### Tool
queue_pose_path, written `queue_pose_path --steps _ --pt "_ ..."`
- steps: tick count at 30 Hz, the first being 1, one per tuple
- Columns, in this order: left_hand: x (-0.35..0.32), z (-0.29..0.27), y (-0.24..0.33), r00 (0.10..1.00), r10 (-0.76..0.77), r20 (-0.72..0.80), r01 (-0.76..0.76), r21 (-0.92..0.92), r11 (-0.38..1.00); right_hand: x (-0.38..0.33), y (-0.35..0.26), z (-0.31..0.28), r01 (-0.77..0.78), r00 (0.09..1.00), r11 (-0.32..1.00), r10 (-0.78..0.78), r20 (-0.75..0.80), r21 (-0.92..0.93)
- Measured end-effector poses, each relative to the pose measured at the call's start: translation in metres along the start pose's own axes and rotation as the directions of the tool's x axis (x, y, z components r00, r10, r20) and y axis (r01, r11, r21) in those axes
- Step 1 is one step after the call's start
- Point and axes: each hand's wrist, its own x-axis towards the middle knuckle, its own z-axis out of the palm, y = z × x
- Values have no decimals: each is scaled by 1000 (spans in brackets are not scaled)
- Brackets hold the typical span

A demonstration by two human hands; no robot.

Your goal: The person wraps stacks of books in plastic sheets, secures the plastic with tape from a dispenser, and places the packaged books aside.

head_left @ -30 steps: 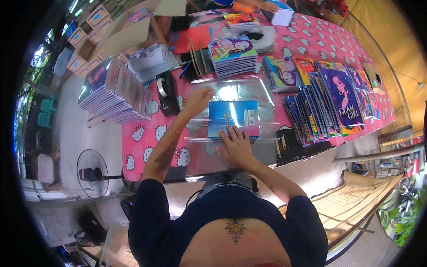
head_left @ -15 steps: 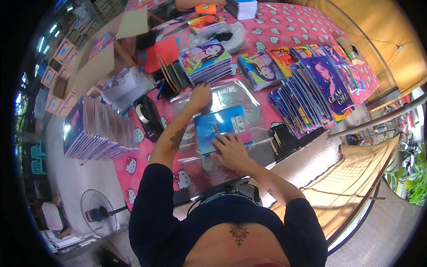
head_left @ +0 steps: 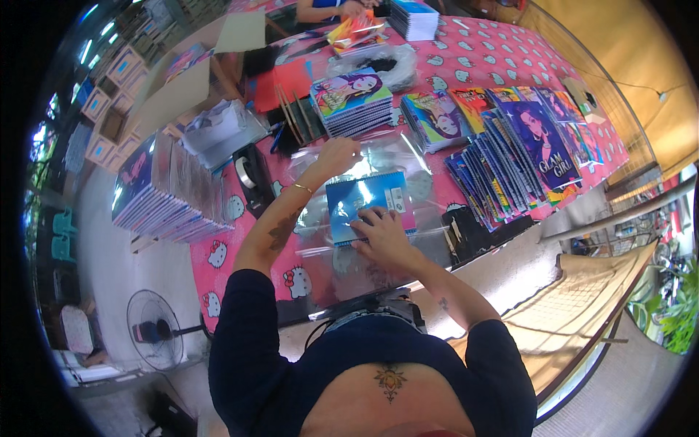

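A blue and pink spiral notebook [head_left: 349,211] with a white label lies on a clear plastic sheet [head_left: 419,186] in front of me. My right hand [head_left: 384,239] rests on the notebook's lower right part, fingers spread and bent. Beyond the notebook's upper left corner, my left hand [head_left: 339,155] has its fingers drawn together at the sheet's far edge and appears to pinch it. Glare on the plastic partly hides that contact. A stack of spiral notebooks [head_left: 353,98] stands just past my left hand.
A black tape dispenser [head_left: 250,182] and a tall pile of wrapped notebooks [head_left: 171,189] stand left. More notebooks [head_left: 502,156] crowd the right. Across the pink tablecloth [head_left: 473,58], a co-worker's hands [head_left: 357,9] hold an orange-yellow cover. A fan [head_left: 153,329] stands lower left.
My left hand's fingers have turned inward, to the right, at the sheet's far edge. My right hand stays on the notebook. The co-worker's hands have come onto the orange-yellow cover. The view has shifted slightly.
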Motion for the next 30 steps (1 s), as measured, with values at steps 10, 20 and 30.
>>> queue_pose_path --steps 10,20,30 --pt "-87 15 111 934 27 -356 -6 58 998 -13 8 19 48 996 993 -41 75 -105" --pt "-105 72 144 847 -353 -397 309 -173 935 -17 29 30 133 988 976 -116 105 -175" --pt "-112 64 140 897 -336 -288 285 -205 936 -18 138 -36 -184 979 983 184 -83 -2"
